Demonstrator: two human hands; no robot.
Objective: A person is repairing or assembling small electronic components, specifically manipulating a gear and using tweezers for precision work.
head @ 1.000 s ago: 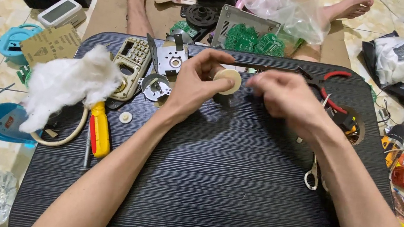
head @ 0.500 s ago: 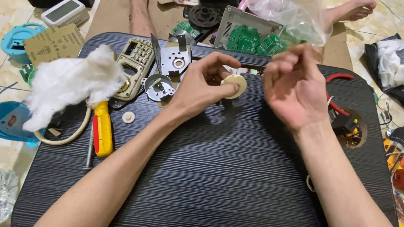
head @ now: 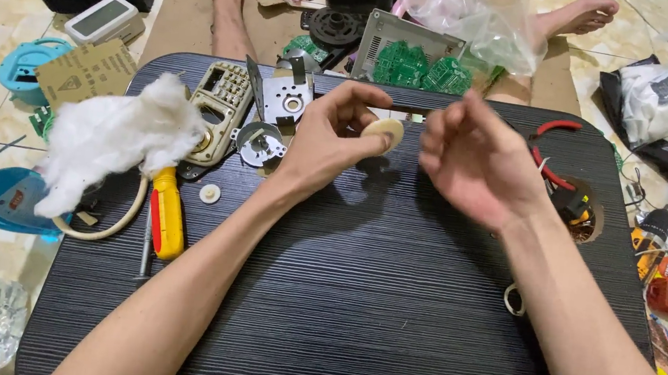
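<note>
Left hand pinching cream disc edge-on, flat face toward right hand, fingers loosely curled, empty, disc's far side hidden.

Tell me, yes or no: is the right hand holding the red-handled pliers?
No. The right hand is open and holds nothing, while the red-handled pliers lie on the black table behind it.
</note>
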